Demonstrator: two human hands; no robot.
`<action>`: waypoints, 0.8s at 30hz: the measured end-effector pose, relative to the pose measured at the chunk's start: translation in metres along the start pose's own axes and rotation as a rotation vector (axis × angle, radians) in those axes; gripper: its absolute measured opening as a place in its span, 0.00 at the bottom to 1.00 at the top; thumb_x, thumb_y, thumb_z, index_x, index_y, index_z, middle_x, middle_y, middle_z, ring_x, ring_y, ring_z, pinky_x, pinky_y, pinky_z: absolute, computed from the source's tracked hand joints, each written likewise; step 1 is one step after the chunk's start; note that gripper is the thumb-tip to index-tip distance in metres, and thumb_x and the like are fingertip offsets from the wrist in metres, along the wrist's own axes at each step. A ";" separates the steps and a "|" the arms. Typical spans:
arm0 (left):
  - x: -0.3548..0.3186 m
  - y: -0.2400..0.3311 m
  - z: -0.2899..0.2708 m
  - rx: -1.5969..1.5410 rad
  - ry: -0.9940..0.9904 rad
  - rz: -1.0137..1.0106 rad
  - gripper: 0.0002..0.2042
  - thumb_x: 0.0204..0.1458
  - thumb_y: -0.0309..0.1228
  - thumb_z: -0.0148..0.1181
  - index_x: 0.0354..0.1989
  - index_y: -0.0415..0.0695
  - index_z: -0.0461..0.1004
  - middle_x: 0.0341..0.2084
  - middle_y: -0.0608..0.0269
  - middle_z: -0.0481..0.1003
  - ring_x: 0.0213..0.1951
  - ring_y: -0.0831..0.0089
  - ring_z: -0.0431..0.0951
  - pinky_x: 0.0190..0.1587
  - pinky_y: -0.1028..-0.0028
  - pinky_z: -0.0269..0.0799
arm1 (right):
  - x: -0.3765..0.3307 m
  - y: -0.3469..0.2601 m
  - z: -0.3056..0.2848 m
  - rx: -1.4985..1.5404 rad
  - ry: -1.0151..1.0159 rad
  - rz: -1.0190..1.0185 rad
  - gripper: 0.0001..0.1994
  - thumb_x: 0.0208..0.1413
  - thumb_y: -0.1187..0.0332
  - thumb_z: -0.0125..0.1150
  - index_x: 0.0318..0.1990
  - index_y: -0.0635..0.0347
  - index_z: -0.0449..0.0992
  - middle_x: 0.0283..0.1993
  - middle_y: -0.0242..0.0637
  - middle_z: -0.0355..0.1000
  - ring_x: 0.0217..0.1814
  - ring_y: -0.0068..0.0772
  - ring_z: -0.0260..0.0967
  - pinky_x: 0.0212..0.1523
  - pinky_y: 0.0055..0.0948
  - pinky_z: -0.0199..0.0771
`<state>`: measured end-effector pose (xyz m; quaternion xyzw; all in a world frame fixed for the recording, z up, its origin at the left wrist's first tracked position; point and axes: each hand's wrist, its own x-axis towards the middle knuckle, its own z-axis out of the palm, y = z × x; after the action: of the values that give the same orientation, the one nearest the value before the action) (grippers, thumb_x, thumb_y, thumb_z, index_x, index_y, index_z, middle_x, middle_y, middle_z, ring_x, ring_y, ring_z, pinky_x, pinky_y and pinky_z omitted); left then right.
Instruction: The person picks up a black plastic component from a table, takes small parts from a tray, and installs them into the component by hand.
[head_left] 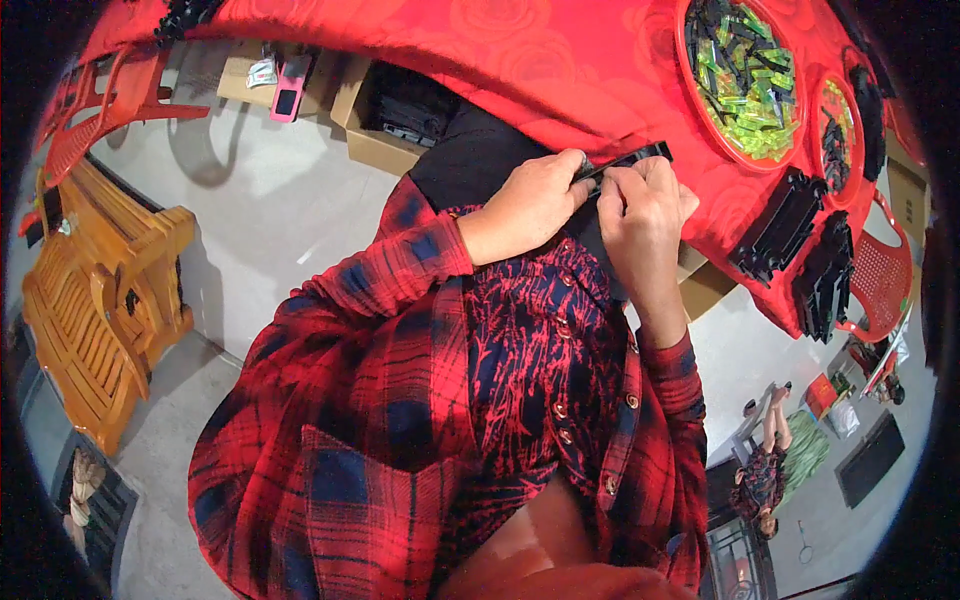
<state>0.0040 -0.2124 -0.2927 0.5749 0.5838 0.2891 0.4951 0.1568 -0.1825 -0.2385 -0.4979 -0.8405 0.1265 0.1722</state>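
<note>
Where the wooden seat (95,310) stands: far left on the pale floor, slatted and orange-brown.
Red chair (80,138): just above that seat in my view, plastic.
Pink device (288,95): upright in outline, with a dark panel, near the upper edge of the floor.
Cardboard box (385,150): open beside the dark-clad leg, dark things inside that I cannot make out.
Left grip (525,208): narrow, thumb and fingers closed on the left end of the black strip.
Black strip (655,152): held between both hands over the lap, at the near edge of the counter, its far end sticking out past the right fingers.
Right grip (645,205): narrow too, fingertips pinching the strip close to the left hand.
Counter (550,75): spread with red rose-patterned cloth.
Large round tray (702,114): red, heaped with yellow-green and black pieces (755,90).
Black bundles (778,225): lying below the trays as I see them, two side by side.
Smaller tray (842,202): red, also holding green and black bits.
</note>
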 end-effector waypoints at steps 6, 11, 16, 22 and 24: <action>-0.015 -0.012 0.014 -0.071 -0.007 -0.059 0.09 0.58 0.32 0.57 0.37 0.37 0.69 0.32 0.41 0.73 0.37 0.43 0.75 0.36 0.59 0.69 | -0.022 -0.003 0.013 0.073 0.020 0.071 0.04 0.48 0.74 0.63 0.33 0.60 0.78 0.34 0.37 0.69 0.40 0.39 0.68 0.42 0.40 0.56; -0.031 -0.021 0.024 -0.143 0.118 0.041 0.07 0.58 0.29 0.58 0.36 0.38 0.70 0.25 0.47 0.71 0.26 0.57 0.72 0.33 0.63 0.69 | -0.043 -0.009 0.018 0.162 0.044 0.112 0.07 0.49 0.76 0.64 0.36 0.60 0.80 0.35 0.37 0.70 0.40 0.38 0.68 0.42 0.38 0.57; -0.040 -0.031 0.030 -0.159 0.128 0.040 0.08 0.59 0.31 0.57 0.35 0.38 0.69 0.22 0.51 0.68 0.24 0.66 0.68 0.31 0.66 0.67 | -0.062 -0.007 0.017 0.378 0.167 0.300 0.13 0.52 0.77 0.63 0.47 0.63 0.78 0.36 0.38 0.69 0.39 0.38 0.66 0.48 0.37 0.62; -0.060 -0.039 0.037 -0.187 0.027 0.068 0.10 0.60 0.33 0.57 0.34 0.38 0.68 0.20 0.55 0.66 0.24 0.73 0.66 0.29 0.67 0.65 | -0.075 0.021 0.038 0.498 0.216 0.365 0.21 0.65 0.69 0.53 0.62 0.71 0.65 0.48 0.51 0.71 0.48 0.42 0.70 0.53 0.37 0.68; -0.065 -0.047 0.043 -0.172 0.035 0.084 0.10 0.60 0.33 0.57 0.34 0.39 0.68 0.20 0.55 0.66 0.24 0.74 0.65 0.28 0.67 0.65 | -0.083 0.028 0.047 0.488 0.173 0.339 0.19 0.68 0.66 0.48 0.59 0.71 0.67 0.50 0.52 0.72 0.53 0.41 0.71 0.56 0.34 0.67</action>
<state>0.0152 -0.2927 -0.3336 0.5491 0.5407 0.3689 0.5196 0.1961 -0.2443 -0.3056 -0.5837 -0.6726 0.3086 0.3341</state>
